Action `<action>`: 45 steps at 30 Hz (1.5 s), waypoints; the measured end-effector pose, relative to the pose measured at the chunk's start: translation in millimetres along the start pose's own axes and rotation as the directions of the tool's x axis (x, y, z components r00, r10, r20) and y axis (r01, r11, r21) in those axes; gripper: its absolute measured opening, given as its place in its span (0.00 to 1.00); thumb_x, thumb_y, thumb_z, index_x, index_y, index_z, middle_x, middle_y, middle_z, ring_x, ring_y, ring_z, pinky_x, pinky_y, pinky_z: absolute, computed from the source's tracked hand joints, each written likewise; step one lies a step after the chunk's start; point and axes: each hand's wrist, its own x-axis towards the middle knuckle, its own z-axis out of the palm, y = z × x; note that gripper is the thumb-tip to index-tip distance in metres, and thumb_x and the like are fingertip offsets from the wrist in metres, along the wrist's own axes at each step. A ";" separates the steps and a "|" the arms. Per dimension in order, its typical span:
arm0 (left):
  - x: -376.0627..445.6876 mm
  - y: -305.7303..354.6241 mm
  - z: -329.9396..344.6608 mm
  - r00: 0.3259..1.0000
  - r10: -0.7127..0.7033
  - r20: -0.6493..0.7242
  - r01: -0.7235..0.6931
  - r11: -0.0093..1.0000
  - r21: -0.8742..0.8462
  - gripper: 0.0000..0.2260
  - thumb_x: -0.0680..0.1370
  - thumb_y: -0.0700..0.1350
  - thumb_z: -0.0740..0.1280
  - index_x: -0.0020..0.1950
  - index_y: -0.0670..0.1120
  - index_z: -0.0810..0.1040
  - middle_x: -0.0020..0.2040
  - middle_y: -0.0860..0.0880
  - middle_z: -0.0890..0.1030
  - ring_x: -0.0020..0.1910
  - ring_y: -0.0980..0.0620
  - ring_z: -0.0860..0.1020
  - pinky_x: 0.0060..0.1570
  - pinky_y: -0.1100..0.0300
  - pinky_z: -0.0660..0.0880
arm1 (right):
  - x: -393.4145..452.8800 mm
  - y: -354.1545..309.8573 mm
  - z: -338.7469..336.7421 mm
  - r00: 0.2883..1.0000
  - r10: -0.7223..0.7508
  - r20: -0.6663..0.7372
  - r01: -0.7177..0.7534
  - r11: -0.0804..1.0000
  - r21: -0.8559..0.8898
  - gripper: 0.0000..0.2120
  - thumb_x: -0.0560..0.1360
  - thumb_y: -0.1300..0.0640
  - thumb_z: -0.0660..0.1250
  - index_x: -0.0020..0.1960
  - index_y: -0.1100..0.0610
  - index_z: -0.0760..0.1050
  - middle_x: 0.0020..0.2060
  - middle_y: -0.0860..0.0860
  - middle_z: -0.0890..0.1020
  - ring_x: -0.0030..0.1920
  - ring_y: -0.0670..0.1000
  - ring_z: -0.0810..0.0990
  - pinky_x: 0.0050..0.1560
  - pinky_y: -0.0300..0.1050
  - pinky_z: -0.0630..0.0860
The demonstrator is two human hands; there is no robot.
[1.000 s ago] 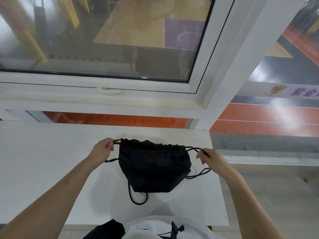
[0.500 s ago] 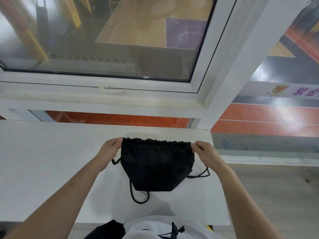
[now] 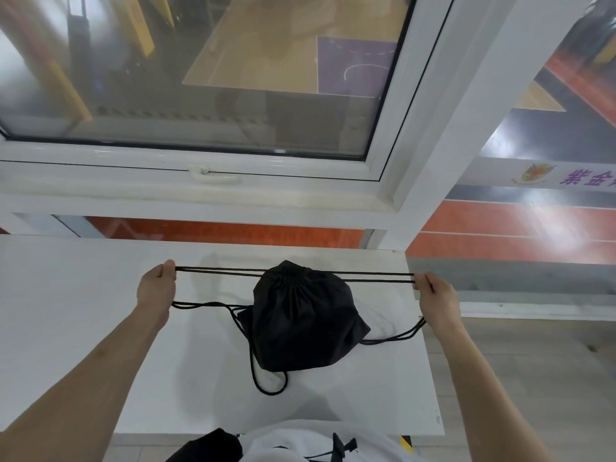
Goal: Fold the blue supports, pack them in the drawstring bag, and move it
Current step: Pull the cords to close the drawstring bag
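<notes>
The left hand [image 3: 156, 290] is closed in a pinch around the black cords [image 3: 220, 271] at the left end, fingers curled tight with the thumb on top, and a second run of cord trails from under its heel toward the bag. The right hand [image 3: 435, 296] is likewise closed, gripping the cords at the right end, with more cord looping down below its wrist. Between the 2 hands the cords run taut and nearly level, a pair of lines stretched left to right just above the bench [image 3: 83, 328]. The black drawstring bag [image 3: 305, 316] sits at the middle of that line, on the right half of the white bench, its gathered mouth cinched to a puckered point facing away from the person, toward the window frame [image 3: 213, 195]; its long axis runs from that point back toward the person, the body bulging wide at the near end. A loose loop of cord lies on the bench just below it. Purple characters [image 3: 588, 178] beside a sunburst logo show on a banner at far right, cut by the edge.
</notes>
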 end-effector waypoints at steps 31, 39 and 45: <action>-54.4 5.6 52.4 0.805 0.172 0.568 -0.558 0.547 0.625 0.20 0.85 0.57 0.52 0.75 0.55 0.69 0.69 0.49 0.74 0.66 0.47 0.75 0.60 0.50 0.74 | -46.2 -143.7 159.8 0.645 -0.477 0.597 0.745 0.565 -0.354 0.37 0.78 0.35 0.64 0.80 0.50 0.58 0.79 0.52 0.63 0.78 0.56 0.62 0.76 0.58 0.63; -73.7 -6.0 35.2 0.868 0.164 0.470 -0.465 0.600 0.650 0.19 0.85 0.55 0.53 0.74 0.54 0.69 0.68 0.48 0.74 0.64 0.46 0.76 0.57 0.49 0.76 | -52.1 -138.4 177.5 0.650 -0.347 0.676 0.745 0.466 -0.477 0.32 0.78 0.44 0.71 0.75 0.55 0.65 0.67 0.55 0.72 0.66 0.59 0.73 0.65 0.56 0.73; -104.4 4.5 14.7 0.927 0.213 0.308 -0.371 0.632 0.681 0.20 0.85 0.56 0.53 0.75 0.52 0.68 0.69 0.48 0.73 0.66 0.46 0.75 0.59 0.47 0.76 | -54.1 -169.6 143.8 0.561 -0.423 0.712 0.798 0.507 -0.328 0.25 0.80 0.46 0.69 0.72 0.57 0.70 0.66 0.54 0.73 0.66 0.57 0.73 0.64 0.54 0.75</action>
